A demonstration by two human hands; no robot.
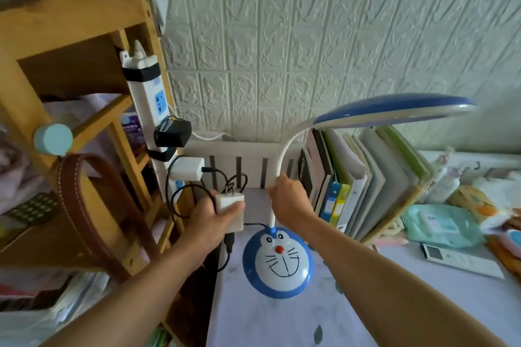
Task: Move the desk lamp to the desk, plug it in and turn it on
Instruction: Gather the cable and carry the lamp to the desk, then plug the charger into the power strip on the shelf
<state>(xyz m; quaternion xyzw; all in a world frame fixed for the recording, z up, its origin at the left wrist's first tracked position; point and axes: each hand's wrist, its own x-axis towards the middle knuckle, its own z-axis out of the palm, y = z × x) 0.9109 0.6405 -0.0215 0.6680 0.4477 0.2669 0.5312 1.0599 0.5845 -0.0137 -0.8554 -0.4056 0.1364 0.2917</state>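
The desk lamp stands on the pale desk (394,315), its round blue and white cartoon-face base (279,262) near the desk's left edge. A white gooseneck (284,155) curves up to the blue lamp head (394,113). My right hand (290,200) grips the gooseneck low down. In my left hand (214,222) is the white plug adapter (229,211), prongs pointing up, a black cable hanging from its bottom. A white power strip (149,98) is strapped upright to the wooden shelf post, above and left of the adapter, with a free blue socket.
A black adapter (172,132) and a white charger (187,167) occupy the strip's lower sockets, cables looping below. The wooden shelf (70,31) with a brown bag strap (84,200) fills the left. Books (366,177) stand behind the lamp; a remote (462,259) and packets lie at right.
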